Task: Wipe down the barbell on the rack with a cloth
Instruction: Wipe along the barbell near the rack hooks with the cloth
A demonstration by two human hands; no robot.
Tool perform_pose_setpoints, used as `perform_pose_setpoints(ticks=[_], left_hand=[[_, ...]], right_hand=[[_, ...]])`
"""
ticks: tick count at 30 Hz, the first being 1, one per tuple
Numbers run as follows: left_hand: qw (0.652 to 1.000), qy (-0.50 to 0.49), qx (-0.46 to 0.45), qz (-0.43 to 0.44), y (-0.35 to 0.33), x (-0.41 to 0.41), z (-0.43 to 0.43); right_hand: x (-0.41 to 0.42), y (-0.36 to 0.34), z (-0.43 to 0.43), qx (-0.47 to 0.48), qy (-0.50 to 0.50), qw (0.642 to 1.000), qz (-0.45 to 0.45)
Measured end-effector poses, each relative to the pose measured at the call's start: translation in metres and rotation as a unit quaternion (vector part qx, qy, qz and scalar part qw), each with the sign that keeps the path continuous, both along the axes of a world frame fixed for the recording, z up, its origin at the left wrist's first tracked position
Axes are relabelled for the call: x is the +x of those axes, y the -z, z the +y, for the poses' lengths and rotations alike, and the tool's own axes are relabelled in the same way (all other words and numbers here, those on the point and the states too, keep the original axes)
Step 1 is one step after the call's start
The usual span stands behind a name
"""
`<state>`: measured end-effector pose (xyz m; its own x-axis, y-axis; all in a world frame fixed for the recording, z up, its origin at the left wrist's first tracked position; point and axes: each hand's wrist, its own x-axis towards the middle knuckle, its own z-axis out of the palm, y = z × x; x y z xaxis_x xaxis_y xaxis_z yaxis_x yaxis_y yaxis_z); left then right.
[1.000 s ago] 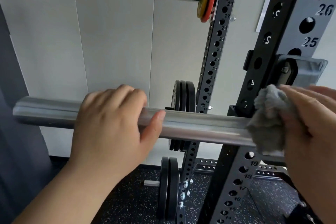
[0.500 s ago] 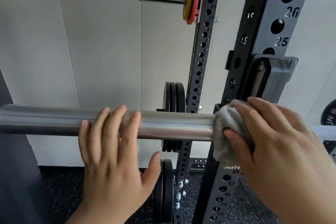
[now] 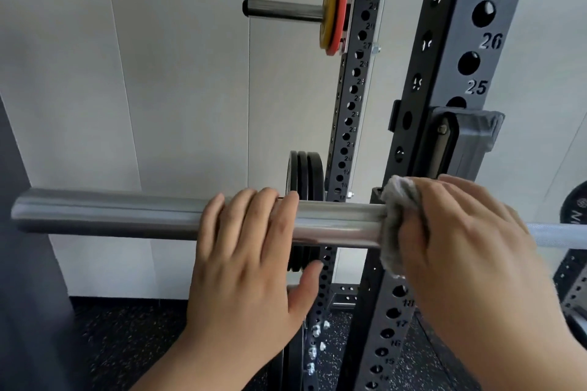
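The steel barbell lies level across the rack, its smooth sleeve reaching to the left and its thinner knurled shaft showing at the far right. My left hand rests on the sleeve's middle, fingers draped over the top and thumb hanging loose below. My right hand presses a grey cloth around the sleeve's inner end, right in front of the near rack upright. The cloth wraps over the top and hangs below the bar.
A grey J-hook sits on the near upright just above my right hand. Behind stand a second holed upright, a storage peg with yellow and red plates, and black plates. Dark speckled floor lies below.
My left hand has loosened from a full grip to fingers lying over the sleeve. My right hand with the cloth has slid left along the bar onto the sleeve's inner end.
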<state>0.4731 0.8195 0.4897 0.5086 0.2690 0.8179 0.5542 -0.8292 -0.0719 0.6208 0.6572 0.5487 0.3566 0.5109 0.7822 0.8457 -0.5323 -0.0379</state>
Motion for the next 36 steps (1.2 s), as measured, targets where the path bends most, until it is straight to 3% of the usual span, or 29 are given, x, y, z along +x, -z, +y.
perform_pose_setpoints(ticks=[5, 8, 12, 15, 18, 21, 24, 29, 36], left_hand=[[1.0, 0.012, 0.01, -0.008, 0.017, -0.004, -0.01], [1.0, 0.004, 0.026, -0.014, -0.003, -0.015, 0.0], [0.998, -0.056, -0.027, 0.01, -0.034, -0.021, 0.03], [0.998, -0.06, -0.019, 0.012, -0.029, -0.019, 0.035], [0.999, -0.048, 0.003, -0.022, -0.017, -0.02, 0.03], [0.999, -0.038, 0.012, -0.034, -0.003, -0.023, 0.026], [0.999, -0.028, 0.022, -0.041, 0.014, -0.027, 0.021], [0.997, 0.01, 0.058, -0.056, 0.001, -0.042, 0.037], [0.997, -0.052, 0.004, -0.054, -0.017, -0.051, 0.068]], right_hand=[[-0.016, 0.009, 0.032, 0.005, -0.068, 0.997, -0.045], [-0.019, 0.018, 0.03, -0.041, -0.118, 0.99, -0.062], [-0.001, 0.007, 0.007, -0.052, -0.014, 0.998, -0.029], [-0.003, 0.003, 0.016, -0.024, 0.028, 0.999, -0.013], [-0.016, 0.005, 0.042, 0.001, -0.056, 0.998, -0.013], [-0.025, 0.017, 0.048, -0.033, -0.144, 0.988, -0.043], [-0.017, 0.014, 0.029, -0.052, -0.121, 0.99, -0.057], [-0.006, -0.005, 0.036, 0.008, -0.035, 0.999, -0.04], [-0.045, 0.01, 0.083, -0.051, -0.146, 0.984, -0.085]])
